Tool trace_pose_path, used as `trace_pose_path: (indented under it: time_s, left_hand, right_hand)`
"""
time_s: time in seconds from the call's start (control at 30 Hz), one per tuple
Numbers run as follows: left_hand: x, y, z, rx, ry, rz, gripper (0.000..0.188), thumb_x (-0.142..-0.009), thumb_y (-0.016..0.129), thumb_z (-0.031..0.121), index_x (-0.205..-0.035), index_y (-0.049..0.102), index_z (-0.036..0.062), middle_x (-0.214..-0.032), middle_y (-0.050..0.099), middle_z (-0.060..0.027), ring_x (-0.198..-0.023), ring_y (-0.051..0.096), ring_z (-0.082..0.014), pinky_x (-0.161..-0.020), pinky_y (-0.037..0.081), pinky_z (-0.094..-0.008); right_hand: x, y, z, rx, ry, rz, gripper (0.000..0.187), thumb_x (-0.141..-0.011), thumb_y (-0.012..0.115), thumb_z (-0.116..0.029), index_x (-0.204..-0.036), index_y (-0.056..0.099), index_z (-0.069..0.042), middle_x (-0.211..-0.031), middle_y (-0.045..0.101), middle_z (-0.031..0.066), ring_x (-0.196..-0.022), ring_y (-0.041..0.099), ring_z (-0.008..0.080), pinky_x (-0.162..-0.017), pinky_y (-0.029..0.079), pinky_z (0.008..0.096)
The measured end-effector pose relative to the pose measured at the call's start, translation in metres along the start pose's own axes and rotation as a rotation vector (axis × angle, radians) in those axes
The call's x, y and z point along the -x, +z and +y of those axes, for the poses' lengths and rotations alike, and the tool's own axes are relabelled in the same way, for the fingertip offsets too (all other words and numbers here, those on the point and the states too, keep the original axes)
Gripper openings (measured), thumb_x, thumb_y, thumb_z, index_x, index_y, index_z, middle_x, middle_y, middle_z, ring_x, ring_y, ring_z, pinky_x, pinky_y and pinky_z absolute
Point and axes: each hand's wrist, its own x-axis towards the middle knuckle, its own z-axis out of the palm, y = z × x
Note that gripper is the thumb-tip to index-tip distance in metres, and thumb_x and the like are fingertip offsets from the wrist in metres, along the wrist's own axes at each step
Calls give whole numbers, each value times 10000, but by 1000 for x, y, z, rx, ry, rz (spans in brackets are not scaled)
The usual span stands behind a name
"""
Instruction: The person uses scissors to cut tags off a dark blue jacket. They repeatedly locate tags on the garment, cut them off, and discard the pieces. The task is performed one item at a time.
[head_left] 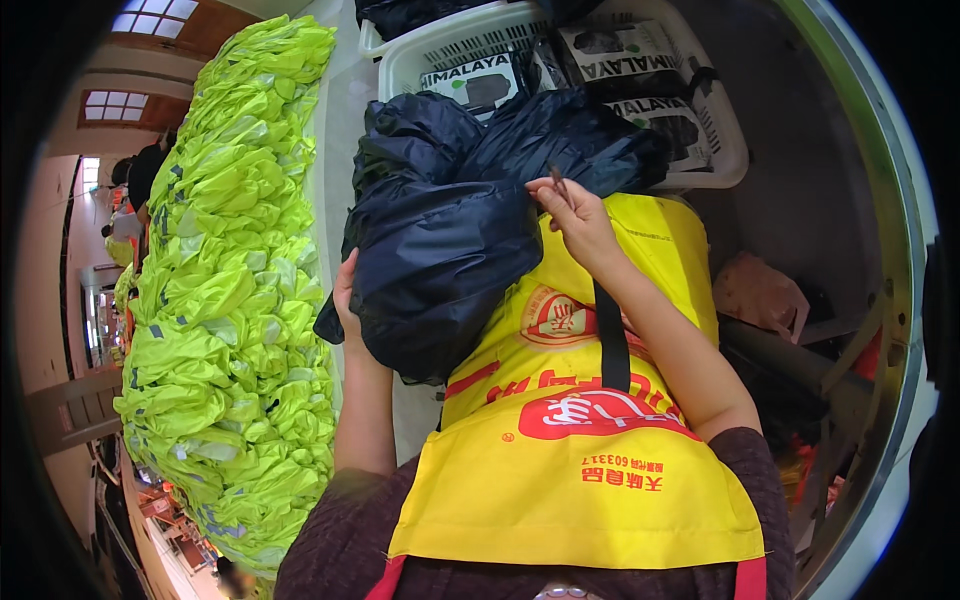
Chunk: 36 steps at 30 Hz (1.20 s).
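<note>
A bundle of thin, dark navy fabric (440, 255) lies bunched in front of me, partly over my lap and against a white basket. At its left edge my left hand (347, 295) grips the cloth, with most of the fingers hidden behind it. My right hand (582, 222) is closed at the upper right of the bundle, thumb and forefinger pinching the fabric's edge. A slim brownish tool (560, 187) pokes up from that same hand; its kind is too small to make out.
White plastic baskets (735, 150) at the far side hold flat printed packages (620, 55) and dark cloth. A long heap of bright yellow-green garments (230, 330) runs along the left on a pale table (335, 120). A metal frame (890, 200) curves at the right.
</note>
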Motion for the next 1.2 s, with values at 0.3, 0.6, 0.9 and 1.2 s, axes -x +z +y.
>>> trace_pose_path:
  time_s: [0.3, 0.6, 0.9, 1.2]
  left_hand:
    - [6, -40, -10, -95, 148, 250, 335, -922, 370, 207, -1064, 588, -4, -1062, 621, -152, -968, 597, -286, -931, 449, -427]
    - [39, -39, 1, -30, 124, 156, 412, -917, 344, 242, -1148, 544, -34, -1153, 584, -174, -1062, 567, -289, -970, 422, -390]
    - [104, -105, 86, -1080, -305, 384, 397, -811, 562, 90, -1189, 512, -23, -1110, 598, -105, -987, 575, -212, -893, 445, -335]
    - [9, -49, 102, -2286, 140, 404, 410, -760, 575, 126, -1158, 557, 33, -1132, 593, -175, -1062, 565, -309, -919, 433, -379]
  right_hand:
    - [7, 26, -5, -57, 74, 61, 177, -844, 653, -214, -810, 607, -47, -690, 517, -64, -620, 429, 17, -572, 342, 167]
    - [1, 30, -25, 103, 98, -277, 151, -799, 688, -151, -782, 612, -22, -678, 531, -42, -635, 449, 32, -575, 369, 187]
    - [23, 25, -13, 267, 13, -369, 157, -828, 619, -147, -831, 596, 9, -723, 613, 85, -663, 582, 169, -608, 447, 265]
    - [23, -84, 4, -57, 347, 155, 114, -861, 597, -166, -826, 535, -77, -647, 431, -51, -534, 373, 25, -460, 292, 176]
